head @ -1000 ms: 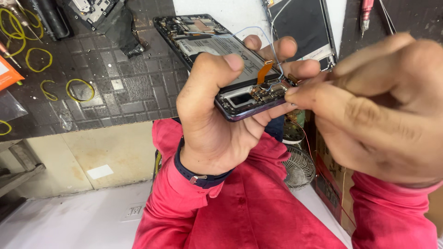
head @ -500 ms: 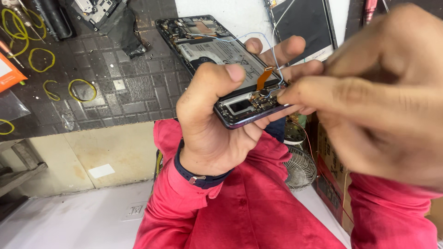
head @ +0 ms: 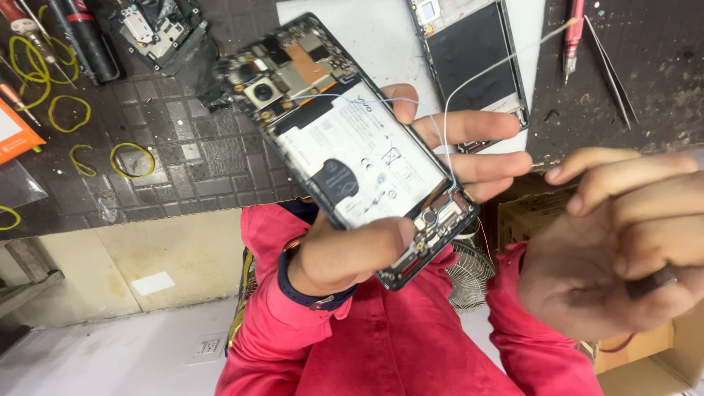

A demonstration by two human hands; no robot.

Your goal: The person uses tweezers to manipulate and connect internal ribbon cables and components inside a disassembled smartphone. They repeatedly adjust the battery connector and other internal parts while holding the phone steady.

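Note:
My left hand (head: 345, 253) grips an opened phone (head: 352, 147) by its lower end, thumb on the front and fingers behind. The phone's back is off, so its white battery, camera and circuit boards show. A thin pale wire (head: 469, 81) rises from the phone's lower board toward the upper right. My right hand (head: 616, 249) hovers to the right of the phone, apart from it, with its fingers half curled. Nothing shows between those fingers, and the palm side is hidden.
A dark grid mat (head: 183, 161) covers the bench, with yellow rubber bands (head: 70, 114) and a dismantled phone part (head: 158, 29) on it. Another open phone frame (head: 473, 59) lies on a white sheet. Tweezers (head: 609, 70) and a red screwdriver (head: 573, 33) lie at top right. A cardboard box (head: 645, 359) sits below.
The phone has been turned from edge-on to show its open back. My right hand has let go of the orange flex at the phone's end and drawn away to the right.

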